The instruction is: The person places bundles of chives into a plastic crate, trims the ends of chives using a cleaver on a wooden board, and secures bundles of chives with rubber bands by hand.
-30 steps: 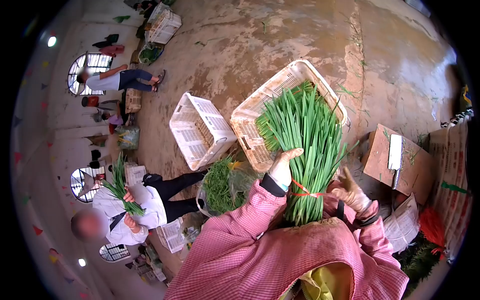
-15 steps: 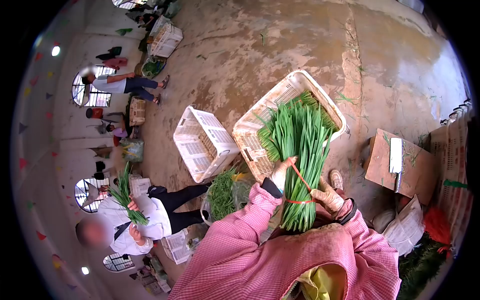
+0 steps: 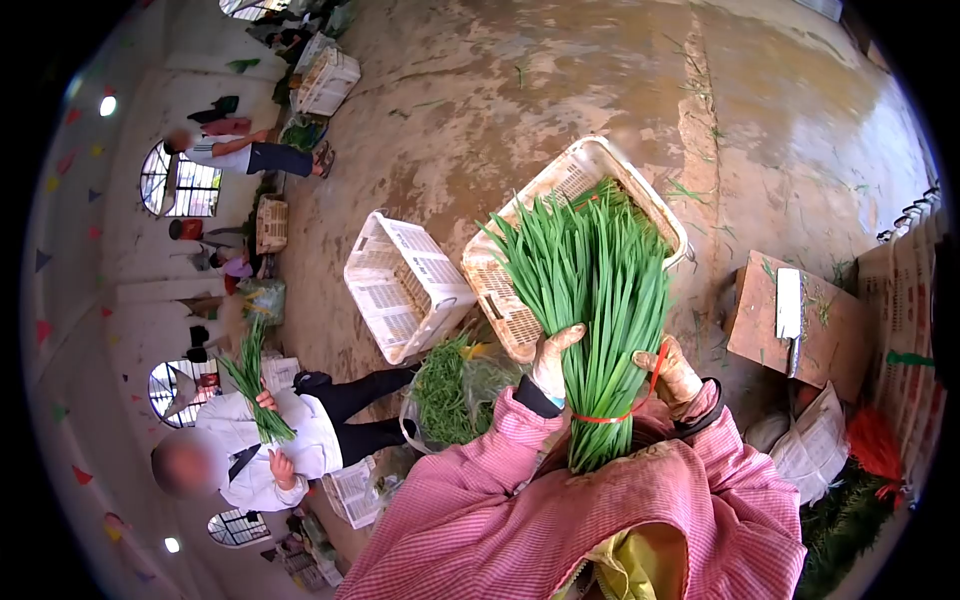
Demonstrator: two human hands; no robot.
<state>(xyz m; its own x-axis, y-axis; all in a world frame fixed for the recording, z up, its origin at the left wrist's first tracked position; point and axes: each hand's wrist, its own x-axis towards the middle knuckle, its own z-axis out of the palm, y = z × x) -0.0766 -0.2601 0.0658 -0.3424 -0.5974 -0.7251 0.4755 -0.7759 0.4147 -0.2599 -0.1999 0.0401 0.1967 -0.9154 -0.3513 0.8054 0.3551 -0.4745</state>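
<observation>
Left hand [image 3: 550,368] and right hand [image 3: 676,380] face inward, the right apparently curled.

Gap: floor [image 3: 712,315] betw. R hand [image 3: 681,382] & board [image 3: 752,325]; 2 crates [image 3: 437,262] block fwd.

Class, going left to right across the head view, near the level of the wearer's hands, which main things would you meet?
Co-worker's greens, smaller-looking white crate, left hand, red-banded greens, right hand, cleaver.

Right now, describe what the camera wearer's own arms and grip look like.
Both sleeves are loose, in pink-and-white check, ending in dark cuffs. The left grip and right grip wear what look like pale, brown-stained gloves.
</observation>
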